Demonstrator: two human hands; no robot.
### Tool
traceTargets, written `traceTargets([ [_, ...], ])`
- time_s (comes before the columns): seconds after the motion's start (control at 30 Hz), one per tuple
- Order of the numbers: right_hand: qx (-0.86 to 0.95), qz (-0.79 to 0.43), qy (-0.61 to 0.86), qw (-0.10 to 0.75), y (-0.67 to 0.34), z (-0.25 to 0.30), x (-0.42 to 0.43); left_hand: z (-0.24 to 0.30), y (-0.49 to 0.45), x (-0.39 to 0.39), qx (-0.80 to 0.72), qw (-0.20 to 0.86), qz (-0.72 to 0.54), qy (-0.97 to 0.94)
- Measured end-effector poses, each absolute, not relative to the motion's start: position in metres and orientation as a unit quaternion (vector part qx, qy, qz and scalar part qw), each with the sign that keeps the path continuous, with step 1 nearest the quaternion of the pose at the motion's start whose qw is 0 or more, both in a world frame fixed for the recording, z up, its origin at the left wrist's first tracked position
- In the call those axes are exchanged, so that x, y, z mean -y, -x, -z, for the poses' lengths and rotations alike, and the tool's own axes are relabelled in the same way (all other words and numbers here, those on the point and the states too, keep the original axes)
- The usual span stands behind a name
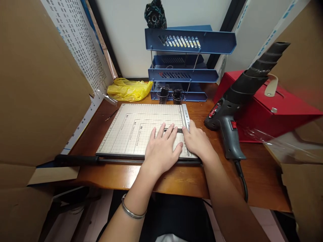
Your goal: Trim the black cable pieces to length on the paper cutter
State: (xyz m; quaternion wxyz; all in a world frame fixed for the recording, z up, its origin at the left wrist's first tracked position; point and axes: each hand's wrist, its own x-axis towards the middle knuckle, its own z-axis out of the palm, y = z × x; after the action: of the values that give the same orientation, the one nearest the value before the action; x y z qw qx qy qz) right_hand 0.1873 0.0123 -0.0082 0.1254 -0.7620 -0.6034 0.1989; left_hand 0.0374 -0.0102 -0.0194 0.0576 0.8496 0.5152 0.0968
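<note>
Both hands — flat on cutting board (141, 129)

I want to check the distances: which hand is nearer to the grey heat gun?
Right. The right hand lies at the cutting board's right edge, just left of the heat gun; the left hand is farther left, flat on the board.

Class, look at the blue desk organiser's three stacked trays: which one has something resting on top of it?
The top tray of the blue organiser: a dark patterned bundle sits at its back left corner. The middle tray and the bottom tray show nothing comparable.
</note>
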Motion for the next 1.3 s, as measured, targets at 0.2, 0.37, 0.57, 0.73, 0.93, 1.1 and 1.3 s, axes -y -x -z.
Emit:
traceTargets([
  [0.2,0.592,-0.185,0.776,0.115,-0.1850,0.0083,-0.0122,0.0197,-0.0380,0.0104,-0.513,0.058,-0.103,-0.850],
  [0.37,0.593,-0.191,0.775,0.102,-0.1837,0.0065,-0.0137,0.0198,-0.0376,0.0114,-0.510,0.060,-0.111,-0.851],
  [0.57,0.591,-0.201,0.774,0.101,-0.1848,0.0047,-0.0141,0.0223,-0.0375,0.0117,-0.507,0.053,-0.119,-0.852],
  [0.73,0.591,-0.196,0.776,0.099,-0.1832,0.0035,-0.0120,0.0231,-0.0376,0.0118,-0.504,0.052,-0.116,-0.854],
  [0.93,0.586,-0.182,0.784,0.097,-0.1808,0.0046,-0.0130,0.0225,-0.0373,0.0117,-0.504,0.053,-0.117,-0.854],
  [1.1,0.594,-0.187,0.776,0.099,-0.1829,0.0062,-0.0135,0.0219,-0.0375,0.0120,-0.501,0.053,-0.110,-0.857],
  [1.3,0.600,-0.195,0.768,0.109,-0.1853,0.0073,-0.0129,0.0221,-0.0372,0.0110,-0.503,0.049,-0.110,-0.856],
])
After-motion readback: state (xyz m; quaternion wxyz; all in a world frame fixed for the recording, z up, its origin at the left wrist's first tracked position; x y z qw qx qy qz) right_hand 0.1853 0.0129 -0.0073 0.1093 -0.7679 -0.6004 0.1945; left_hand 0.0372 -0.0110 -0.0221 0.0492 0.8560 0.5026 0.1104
